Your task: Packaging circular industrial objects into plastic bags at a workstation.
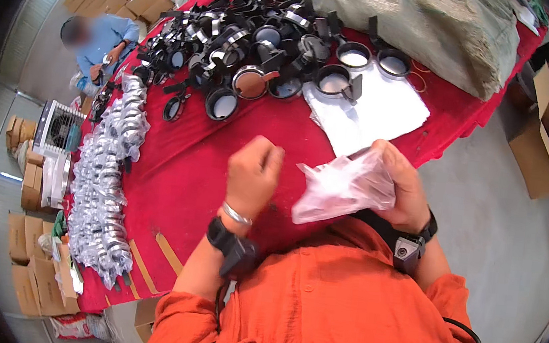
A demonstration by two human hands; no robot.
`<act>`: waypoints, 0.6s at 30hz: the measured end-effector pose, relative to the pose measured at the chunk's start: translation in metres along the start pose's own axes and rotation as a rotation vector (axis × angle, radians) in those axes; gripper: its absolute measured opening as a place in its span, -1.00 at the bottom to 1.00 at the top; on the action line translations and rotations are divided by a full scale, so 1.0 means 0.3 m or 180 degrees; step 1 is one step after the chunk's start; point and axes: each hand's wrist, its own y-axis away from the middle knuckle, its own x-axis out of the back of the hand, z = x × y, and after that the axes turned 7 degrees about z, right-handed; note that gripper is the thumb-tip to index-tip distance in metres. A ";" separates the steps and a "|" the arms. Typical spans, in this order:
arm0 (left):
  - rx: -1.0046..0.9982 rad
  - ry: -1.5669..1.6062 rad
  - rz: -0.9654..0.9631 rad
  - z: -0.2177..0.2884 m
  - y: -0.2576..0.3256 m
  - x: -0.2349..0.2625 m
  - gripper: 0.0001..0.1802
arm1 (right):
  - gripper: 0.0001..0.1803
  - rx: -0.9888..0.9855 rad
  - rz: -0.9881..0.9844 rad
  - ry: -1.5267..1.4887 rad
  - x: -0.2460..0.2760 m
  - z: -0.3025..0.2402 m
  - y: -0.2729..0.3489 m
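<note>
My right hand [406, 193] is closed on a thin, clear plastic bag [346, 187] in front of my body. Something pale shows through the film, too blurred to name. My left hand [251, 174] is held to the left of the bag, apart from it, over the red cloth. Its fingers are curled in and no object shows in them. Beyond the hands lies a stack of white sheets [367, 117]. On it rest black round rings with handles, one of them a ring [333, 82] near its left edge.
A large heap of black-handled rings [235, 40] covers the far table. Rows of plastic-wrapped pieces [102, 187] line the left edge. A grey-green sack [430, 27] lies at the far right. A person in blue [106, 43] sits beyond; cardboard boxes [546, 133] stand at right.
</note>
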 end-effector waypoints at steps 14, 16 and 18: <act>-0.0007 -0.0418 -0.0472 -0.118 -0.063 0.107 -0.85 | -0.82 -0.0144 0.1259 0.1504 -0.016 0.039 -0.056; -0.0387 -0.0624 -0.0462 -0.128 -0.079 0.147 -0.81 | -0.84 -0.0132 0.1265 0.1524 -0.008 0.036 -0.053; -0.0703 -0.1108 -0.0783 -0.155 -0.074 0.204 -0.78 | -0.85 -0.0043 0.1285 0.1496 -0.020 0.028 -0.052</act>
